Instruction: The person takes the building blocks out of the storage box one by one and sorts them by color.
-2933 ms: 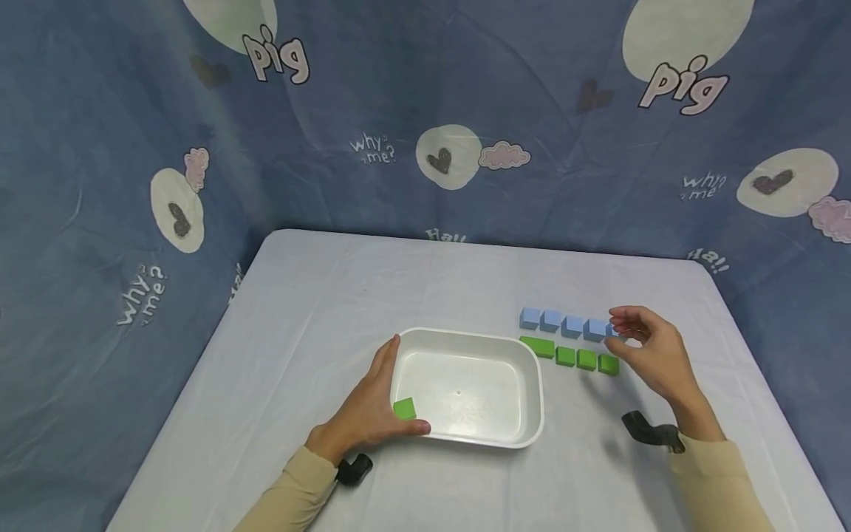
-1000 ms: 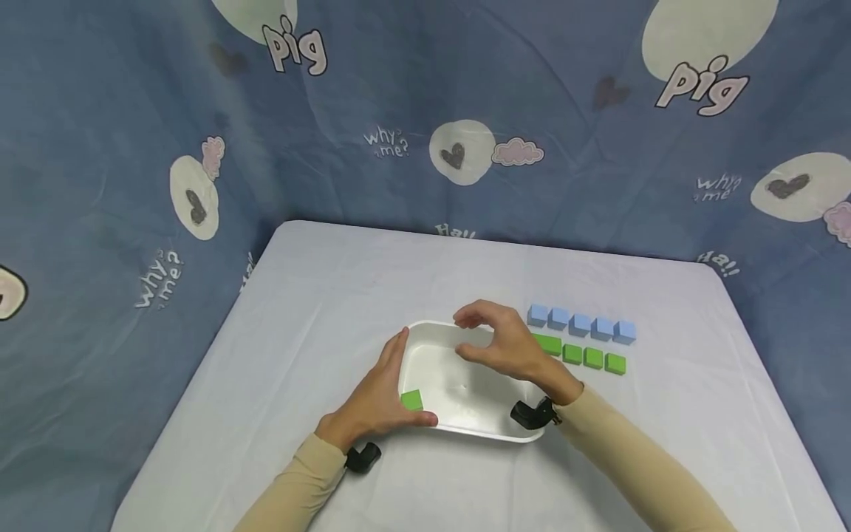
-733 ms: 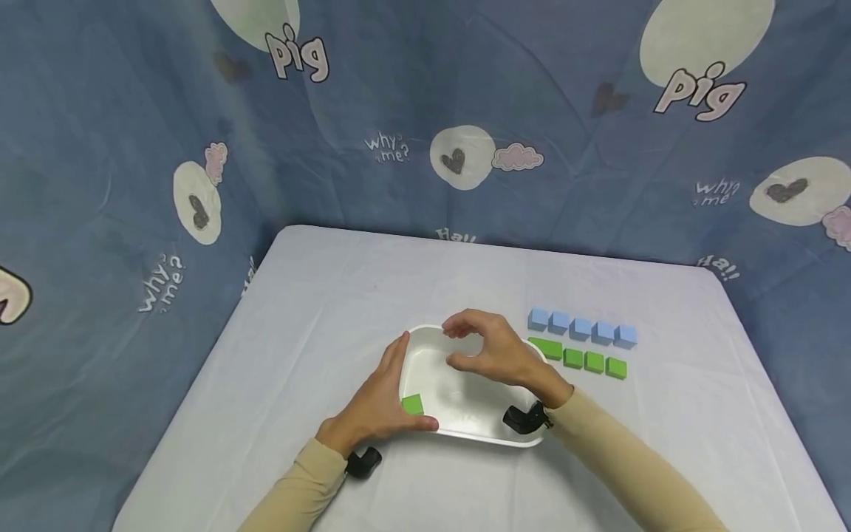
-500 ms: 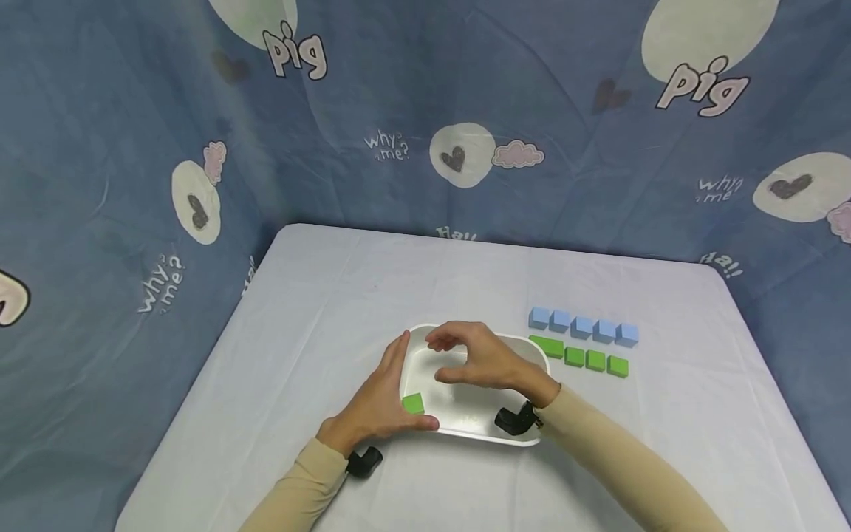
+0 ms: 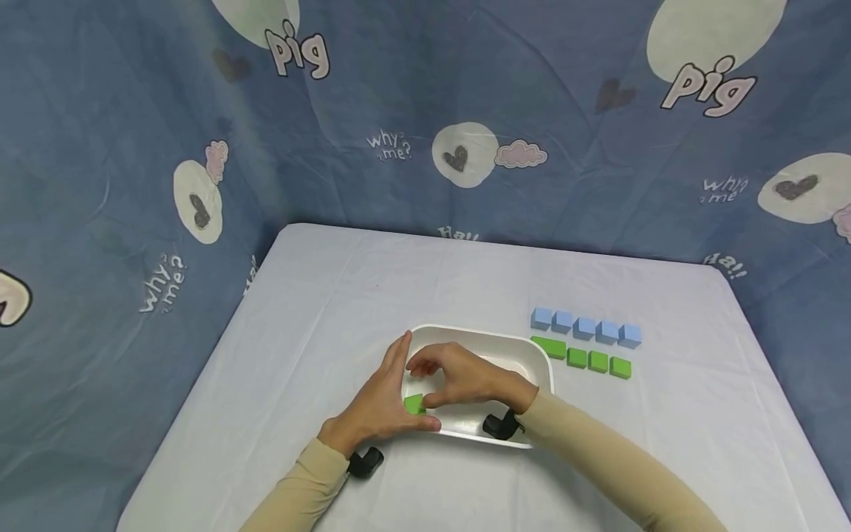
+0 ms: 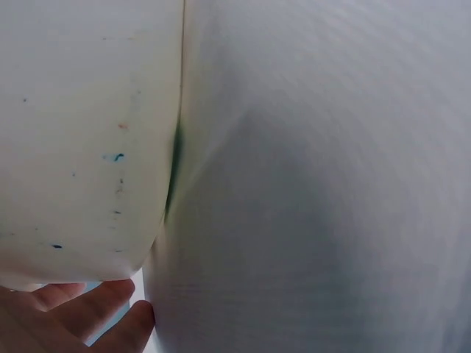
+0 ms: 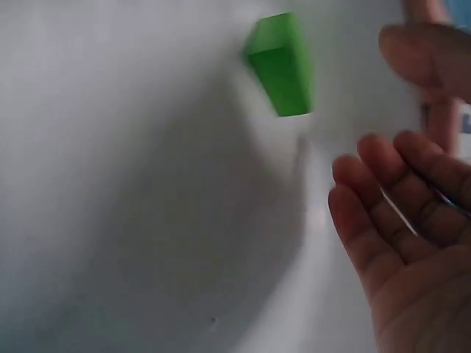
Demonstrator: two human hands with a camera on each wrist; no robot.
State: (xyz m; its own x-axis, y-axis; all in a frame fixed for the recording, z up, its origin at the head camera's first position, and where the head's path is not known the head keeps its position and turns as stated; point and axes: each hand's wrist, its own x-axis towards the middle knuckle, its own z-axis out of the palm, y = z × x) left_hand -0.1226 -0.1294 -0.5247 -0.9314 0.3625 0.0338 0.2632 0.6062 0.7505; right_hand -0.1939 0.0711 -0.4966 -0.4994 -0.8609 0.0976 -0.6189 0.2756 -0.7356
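A white plastic tray stands on the table, and my left hand holds its left end, fingers along the side and thumb over the near rim. In the left wrist view, the left fingers touch the tray's outer wall. A green block lies inside the tray's near-left corner. Over the tray, my right hand reaches toward that block with thumb and fingers apart and nothing between them. The right wrist view has the green block apart from the right fingers.
Right of the tray, several blue cubes form a row. In front of them runs a row of green blocks, with a longer green piece close to the tray's rim. A blue printed cloth hangs behind the white-covered table.
My right hand has come from the blue row to above the tray, then left and lower toward the green block. The left hand stays on the tray; the block has not moved.
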